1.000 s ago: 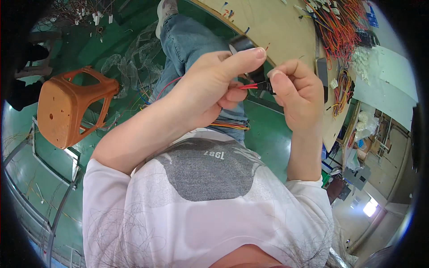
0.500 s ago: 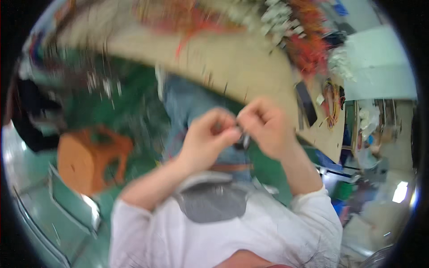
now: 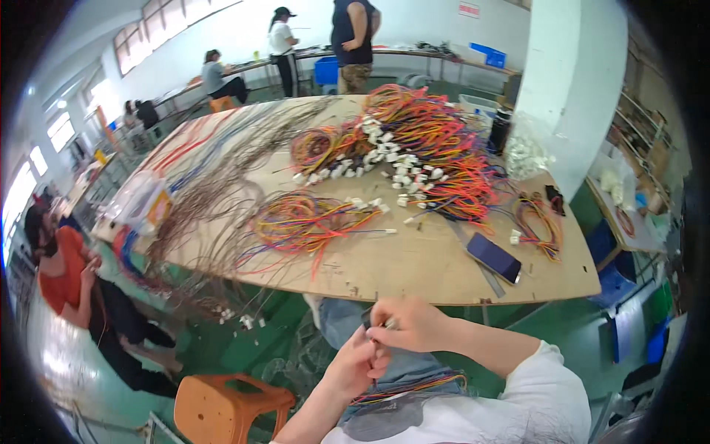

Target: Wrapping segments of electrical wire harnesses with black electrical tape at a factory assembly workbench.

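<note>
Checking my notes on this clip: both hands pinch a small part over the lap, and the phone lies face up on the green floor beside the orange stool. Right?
Not quite. The head view shows the phone on the wooden table, near its front edge, not on the floor. Left hand and right hand do meet over the lap.

A small dark connector [image 3: 367, 318], perhaps with a wire attached, sits pinched upright above the lap, mostly hidden.

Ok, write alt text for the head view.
Right hand and left hand pinch a small dark connector together over the lap, beside a bundle of coloured wires. Ahead, a wooden table holds wire looms and a phone.
</note>
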Motion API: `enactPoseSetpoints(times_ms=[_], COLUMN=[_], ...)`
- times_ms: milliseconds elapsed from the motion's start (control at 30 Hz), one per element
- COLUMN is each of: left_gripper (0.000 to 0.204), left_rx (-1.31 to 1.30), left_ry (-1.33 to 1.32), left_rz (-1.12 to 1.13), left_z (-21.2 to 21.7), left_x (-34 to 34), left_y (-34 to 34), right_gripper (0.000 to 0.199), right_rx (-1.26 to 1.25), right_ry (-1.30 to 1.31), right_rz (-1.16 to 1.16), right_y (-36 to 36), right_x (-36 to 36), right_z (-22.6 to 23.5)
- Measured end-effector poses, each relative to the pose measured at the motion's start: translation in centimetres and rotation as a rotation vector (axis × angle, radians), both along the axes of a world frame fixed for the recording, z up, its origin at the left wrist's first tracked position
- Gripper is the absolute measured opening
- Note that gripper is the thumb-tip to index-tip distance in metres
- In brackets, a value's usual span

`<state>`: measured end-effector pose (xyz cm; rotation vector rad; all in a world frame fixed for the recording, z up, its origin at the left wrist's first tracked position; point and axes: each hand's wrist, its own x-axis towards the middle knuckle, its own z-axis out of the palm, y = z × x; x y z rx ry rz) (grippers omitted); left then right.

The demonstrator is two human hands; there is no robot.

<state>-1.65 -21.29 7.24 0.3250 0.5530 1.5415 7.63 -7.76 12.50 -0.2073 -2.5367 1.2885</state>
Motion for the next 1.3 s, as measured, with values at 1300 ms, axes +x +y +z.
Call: enactPoseSetpoints(times_ms=[1300], left_gripper=[0.020], left_rx=[0.036], left_ry=[0.547], left_rz=[0.301], left_z=[1.2], left_x=[1.3], left_y=[-0.7], right_gripper=[0.013], right_rx=[-0.641], right_ry=[-0.007], right_rz=[-0.202], right_y=[-1.6], right_x=[2.2], right_z=[1.9])
